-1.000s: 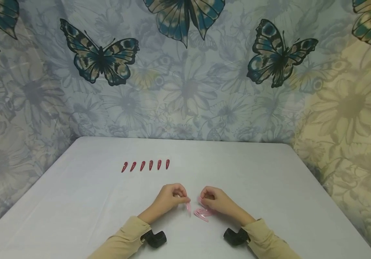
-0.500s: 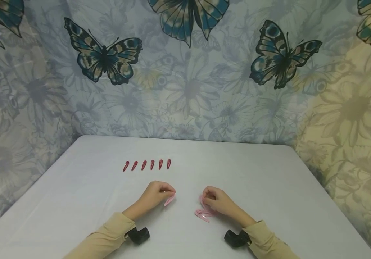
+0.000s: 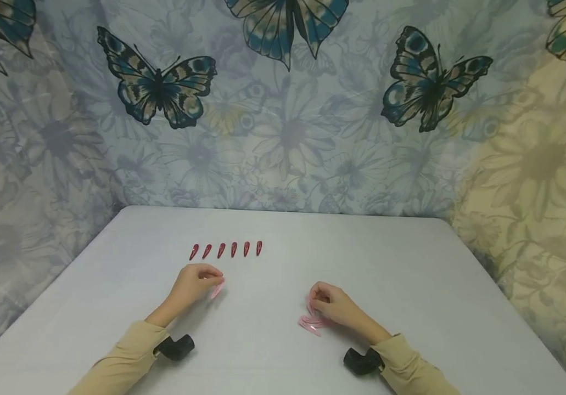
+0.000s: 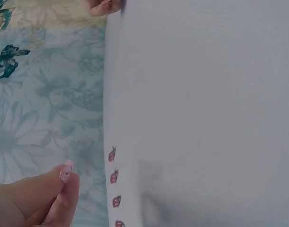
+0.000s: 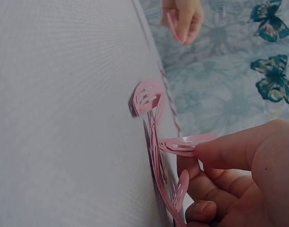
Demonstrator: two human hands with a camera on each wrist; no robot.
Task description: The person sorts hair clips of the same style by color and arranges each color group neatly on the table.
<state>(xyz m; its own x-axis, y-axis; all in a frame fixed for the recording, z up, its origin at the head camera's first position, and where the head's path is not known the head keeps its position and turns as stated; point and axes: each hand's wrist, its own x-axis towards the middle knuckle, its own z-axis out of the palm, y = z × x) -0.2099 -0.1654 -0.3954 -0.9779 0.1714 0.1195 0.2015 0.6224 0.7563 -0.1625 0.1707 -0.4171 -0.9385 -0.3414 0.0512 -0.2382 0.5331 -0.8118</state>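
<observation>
Between thumb and fingertips my left hand [image 3: 195, 284] pinches a pink snap hair clip [image 3: 217, 289], held over the table just in front of the row of red hair clips [image 3: 234, 250]. Farther right, my right hand [image 3: 338, 305] pinches another pink snap clip [image 5: 180, 145] by one end, as the right wrist view shows. That clip touches or overlaps a small heap of pink hair clips [image 3: 310, 323] lying on the table. Part of the heap is hidden behind the right hand in the head view.
The white table [image 3: 386, 263] ends at the back against a cloth wall [image 3: 292, 137] printed with butterflies and flowers. Several red clips stand in an even row at the left back. A black wrist device [image 3: 176, 348] is on the left arm, a similar one [image 3: 362, 362] on the right.
My left hand has moved left and away from the heap, carrying a pink hair clip toward the front of the red row. My right hand has stayed at the heap.
</observation>
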